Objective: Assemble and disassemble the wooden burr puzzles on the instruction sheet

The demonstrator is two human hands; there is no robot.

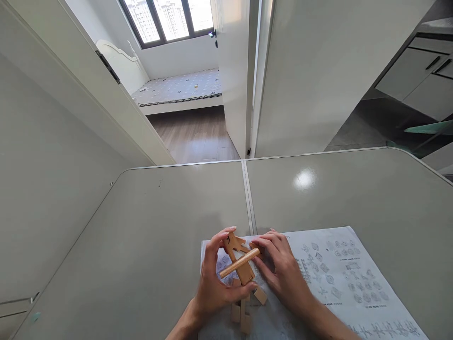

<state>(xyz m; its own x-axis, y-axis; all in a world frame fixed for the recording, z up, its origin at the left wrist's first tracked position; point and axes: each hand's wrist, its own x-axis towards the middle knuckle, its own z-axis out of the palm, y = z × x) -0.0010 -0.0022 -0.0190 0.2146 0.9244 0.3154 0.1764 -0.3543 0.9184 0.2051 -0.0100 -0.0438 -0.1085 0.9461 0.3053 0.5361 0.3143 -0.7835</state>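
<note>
My left hand [212, 283] grips a notched flat wooden puzzle piece [246, 274] between the thumb below and the fingertips above. Across its front lies a slim wooden bar [239, 263], tilted up to the right. To the right, my right hand [281, 264] has its fingers and thumb closed around a small wooden piece [257, 248], mostly covered by the fingers; whether it joins the left hand's piece I cannot tell. Beneath the hands, several loose wooden blocks [245, 323] lie on a printed paper sheet [354, 283].
Under the paper spreads a glossy grey-green folding table [141, 245], with a pale seam [247, 193] running down its middle. Beyond the far edge stand an open door [235, 71] and a bed [180, 87]. A wall [53, 141] borders the left side.
</note>
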